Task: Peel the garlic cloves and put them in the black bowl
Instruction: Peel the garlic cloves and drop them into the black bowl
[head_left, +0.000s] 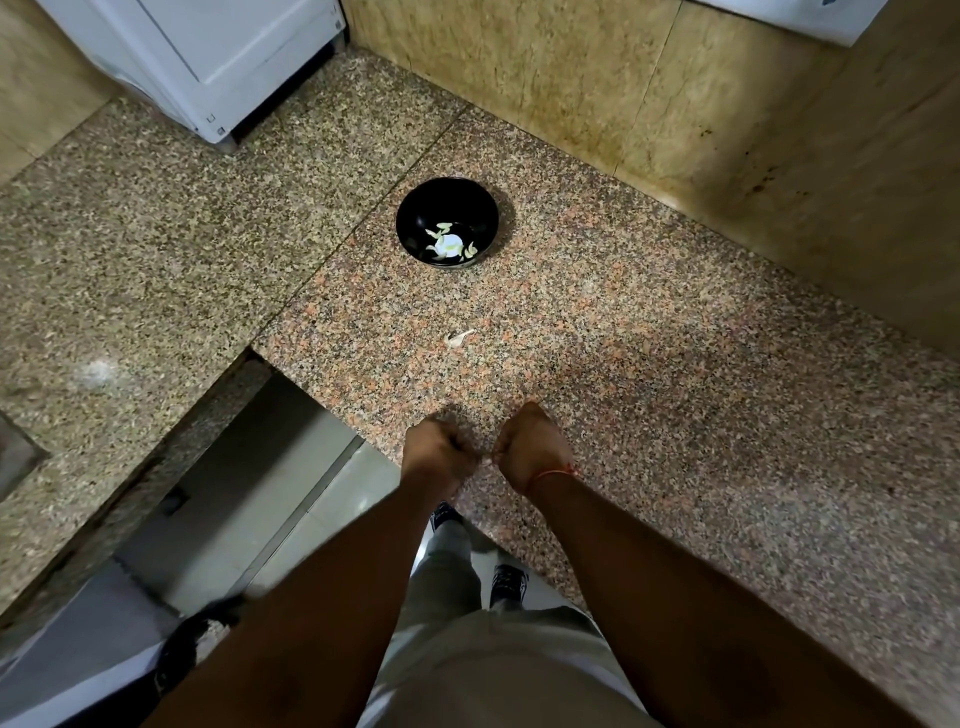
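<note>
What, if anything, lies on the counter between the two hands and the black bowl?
Only a small pale garlic scrap lies on the counter, roughly midway between the hands (left hand, right hand) and the black bowl. It is low and flat, so nothing visible really blocks the way.

Speckled granite counter (675, 395) meets a yellowish marble wall (571, 78); white appliance (208, 57) behind, grey floor tiles (332, 499) below.

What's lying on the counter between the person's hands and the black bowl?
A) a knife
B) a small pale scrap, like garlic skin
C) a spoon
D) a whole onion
B: a small pale scrap lies alone on the speckled counter, apart from the black bowl farther back.
</note>
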